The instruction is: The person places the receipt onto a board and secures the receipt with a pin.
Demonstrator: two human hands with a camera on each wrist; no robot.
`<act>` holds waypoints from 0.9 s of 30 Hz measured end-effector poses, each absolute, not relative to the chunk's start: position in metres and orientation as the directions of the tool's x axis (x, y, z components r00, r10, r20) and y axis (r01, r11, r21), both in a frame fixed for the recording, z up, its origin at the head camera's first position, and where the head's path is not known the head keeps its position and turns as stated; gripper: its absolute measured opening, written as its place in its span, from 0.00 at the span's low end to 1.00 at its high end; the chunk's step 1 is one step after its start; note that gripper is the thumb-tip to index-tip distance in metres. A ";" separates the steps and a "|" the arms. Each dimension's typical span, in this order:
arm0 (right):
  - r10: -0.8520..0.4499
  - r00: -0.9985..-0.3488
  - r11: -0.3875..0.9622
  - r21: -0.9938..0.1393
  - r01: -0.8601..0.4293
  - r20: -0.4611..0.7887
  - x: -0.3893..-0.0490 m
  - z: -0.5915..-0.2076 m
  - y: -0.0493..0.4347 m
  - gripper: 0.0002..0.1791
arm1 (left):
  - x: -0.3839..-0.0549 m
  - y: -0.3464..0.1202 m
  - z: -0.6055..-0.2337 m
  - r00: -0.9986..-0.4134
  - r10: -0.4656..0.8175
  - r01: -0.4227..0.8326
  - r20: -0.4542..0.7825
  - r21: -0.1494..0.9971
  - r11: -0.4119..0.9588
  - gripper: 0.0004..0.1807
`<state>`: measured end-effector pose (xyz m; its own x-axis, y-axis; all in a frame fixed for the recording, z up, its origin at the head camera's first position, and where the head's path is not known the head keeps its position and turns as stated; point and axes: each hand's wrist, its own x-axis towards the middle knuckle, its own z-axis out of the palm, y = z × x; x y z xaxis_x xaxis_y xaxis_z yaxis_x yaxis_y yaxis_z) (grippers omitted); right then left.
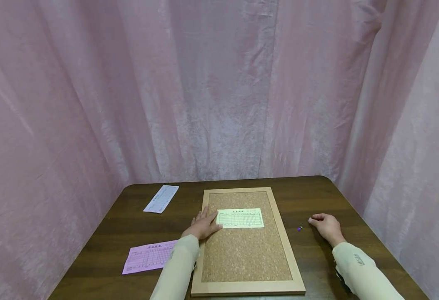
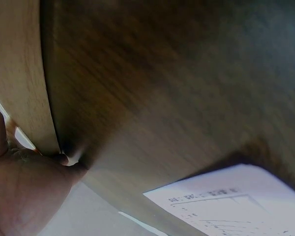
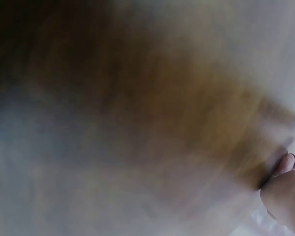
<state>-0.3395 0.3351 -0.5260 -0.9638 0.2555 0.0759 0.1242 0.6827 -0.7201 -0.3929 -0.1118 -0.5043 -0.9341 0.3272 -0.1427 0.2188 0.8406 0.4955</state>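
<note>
A wood-framed cork board [image 1: 247,254] lies flat on the table. On its upper half rests a pale green printed form [image 1: 240,218]. My left hand [image 1: 201,227] lies with spread fingers over the board's left frame, its thumb at the form's lower left corner. In the left wrist view that hand [image 2: 27,189] shows beside the frame [image 2: 19,73]. Right of the board are small push pins [image 1: 299,228], one purple. My right hand [image 1: 327,228] is just right of them, fingers loosely bent, thumb and index toward the pins. Only part of the right hand [image 3: 287,189] shows in its wrist view.
A pink form [image 1: 148,257] lies left of the board, partly under the left sleeve. Farther back on the left is a white form [image 1: 161,199]. The dark wooden table [image 1: 106,233] has rounded back corners, with pink curtains [image 1: 219,91] around it.
</note>
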 end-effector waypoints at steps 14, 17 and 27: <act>0.257 -0.956 0.734 -0.671 0.100 0.138 -0.341 -0.522 0.329 0.16 | -0.391 -0.112 -0.503 -0.934 0.332 0.224 -0.135 0.504 0.834 0.37; 0.262 -0.952 0.746 -0.658 0.098 0.156 -0.341 -0.521 0.328 0.15 | -0.390 -0.111 -0.501 -0.934 0.334 0.226 -0.131 0.507 0.832 0.37; 0.295 -0.943 0.750 -0.648 0.129 0.154 -0.344 -0.526 0.325 0.16 | -0.387 -0.112 -0.499 -0.931 0.342 0.233 -0.129 0.511 0.827 0.36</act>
